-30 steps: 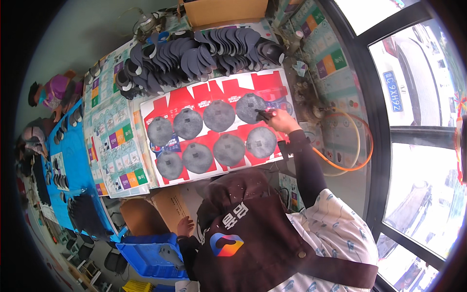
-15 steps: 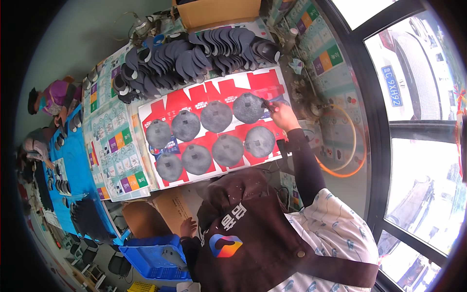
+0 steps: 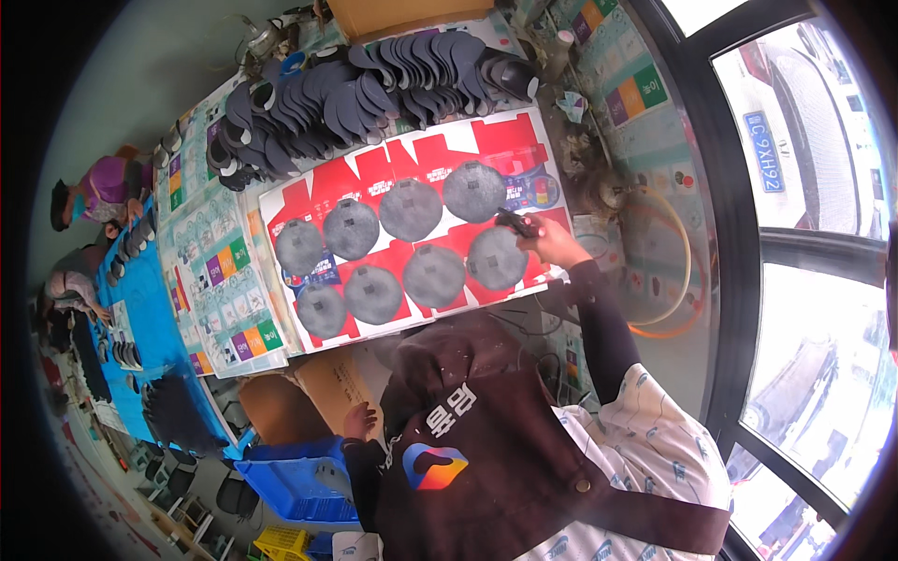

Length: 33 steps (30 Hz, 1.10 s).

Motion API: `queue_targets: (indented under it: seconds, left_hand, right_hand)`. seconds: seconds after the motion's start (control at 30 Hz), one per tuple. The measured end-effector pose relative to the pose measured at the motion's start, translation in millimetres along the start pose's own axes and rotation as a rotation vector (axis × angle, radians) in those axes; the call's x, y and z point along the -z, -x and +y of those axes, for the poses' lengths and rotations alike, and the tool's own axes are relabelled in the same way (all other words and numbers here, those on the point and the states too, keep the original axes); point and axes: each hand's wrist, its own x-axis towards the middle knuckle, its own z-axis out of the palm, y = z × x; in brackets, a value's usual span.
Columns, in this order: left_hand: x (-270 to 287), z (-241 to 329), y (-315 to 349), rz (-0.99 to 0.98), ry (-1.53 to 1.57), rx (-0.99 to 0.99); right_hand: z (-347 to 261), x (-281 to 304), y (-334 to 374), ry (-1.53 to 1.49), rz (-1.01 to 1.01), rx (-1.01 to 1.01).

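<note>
Head view showed the right hand (image 3: 552,238) with fingers wrapped around a small dark tool (image 3: 514,222), its tip at the upper edge of the nearest grey disc (image 3: 497,258); eight discs lay on the red card sheet (image 3: 426,159), and which were finished could not be told. Left hand (image 3: 358,421) rested below the sheet, fingers unclear. Stacked dark pieces (image 3: 374,84) lay beyond the sheet, windows to its right.

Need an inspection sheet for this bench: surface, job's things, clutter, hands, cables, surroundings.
Surface: long table under printed sheets; red-and-white flattened carton on top.
Job's things: eight grey round pieces in two rows on the carton.
Clutter: dark shaped pieces heaped behind; brown box.
Hands: right hand grips a dark tool at the discs; left hand low by a blue crate.
Cables: orange hose coiled right.
Surroundings: windows right; other people at a blue table.
</note>
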Motion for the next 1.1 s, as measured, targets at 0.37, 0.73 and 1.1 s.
queue_targets:
  seconds: [0.37,0.73,1.1]
  left_hand:
    - [20,35,-13,0.129,-0.102,-0.213]
    - [60,181,-56,0.519,-0.609,-0.689]
    - [118,262,-119,0.869,-1.161,-0.712]
  right_hand:
    - [176,-14,5,0.759,0.381,0.021]
    - [80,-66,35,0.576,0.612,0.129]
    - [-10,-183,67,0.408,0.558,0.135]
